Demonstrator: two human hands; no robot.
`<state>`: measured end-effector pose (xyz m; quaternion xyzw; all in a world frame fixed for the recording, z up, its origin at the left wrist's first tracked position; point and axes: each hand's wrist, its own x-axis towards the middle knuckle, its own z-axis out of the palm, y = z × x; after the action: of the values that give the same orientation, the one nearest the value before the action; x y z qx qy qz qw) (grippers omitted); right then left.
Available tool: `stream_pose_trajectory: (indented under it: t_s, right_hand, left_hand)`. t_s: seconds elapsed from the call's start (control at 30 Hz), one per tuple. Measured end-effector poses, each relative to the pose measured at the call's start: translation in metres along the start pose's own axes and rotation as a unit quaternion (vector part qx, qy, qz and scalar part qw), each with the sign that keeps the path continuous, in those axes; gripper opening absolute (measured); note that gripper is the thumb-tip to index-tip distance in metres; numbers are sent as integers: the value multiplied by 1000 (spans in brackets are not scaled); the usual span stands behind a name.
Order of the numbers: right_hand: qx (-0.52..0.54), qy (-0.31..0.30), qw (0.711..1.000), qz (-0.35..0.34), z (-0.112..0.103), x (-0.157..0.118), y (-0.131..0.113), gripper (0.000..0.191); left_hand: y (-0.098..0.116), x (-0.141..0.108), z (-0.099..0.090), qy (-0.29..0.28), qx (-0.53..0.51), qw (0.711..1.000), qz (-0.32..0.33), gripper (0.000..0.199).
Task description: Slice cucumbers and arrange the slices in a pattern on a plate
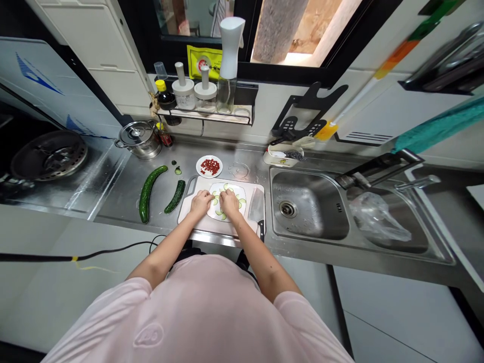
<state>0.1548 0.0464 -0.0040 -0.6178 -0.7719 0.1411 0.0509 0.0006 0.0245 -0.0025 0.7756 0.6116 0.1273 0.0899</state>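
Note:
My left hand (200, 204) and my right hand (229, 203) rest side by side, fingers bunched over a white plate (234, 194). Thin cucumber slices (219, 213) lie in a ring near its rim, and my fingers hide part of them. The plate sits on a white cutting board (196, 227), with a cleaver (256, 207) lying on the board right of my right hand. Left of the board lie a long whole cucumber (148, 194) and a shorter cucumber piece (175, 196). Behind stands a small plate of chopped red chili (209, 166).
A steel counter (242, 156) holds a lidded steel pot (138, 139) at the left, beside a gas burner (49, 155). A double steel sink (308, 204) lies to the right, with a plastic bag (379, 218) in its far basin. Bottles and jars (185, 88) stand on a rack behind.

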Motion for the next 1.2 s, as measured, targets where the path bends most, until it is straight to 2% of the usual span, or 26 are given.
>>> stream_pose_trajectory:
  t_s: [0.43,0.87,1.2]
  right_hand:
    - [-18,-14,1000,-1,1,-5,0,31]
    - [-14,-21,1000,10,-3,-7,-3,30]
    - [-14,-20,1000,-1,-5,-6,-5,30]
  left_hand:
    - [-2,-1,3,-11,58,997,49,25]
    - [4,0,-4,-40,52,997,36,26]
    - [5,-1,-7,-41,48,997,41,26]
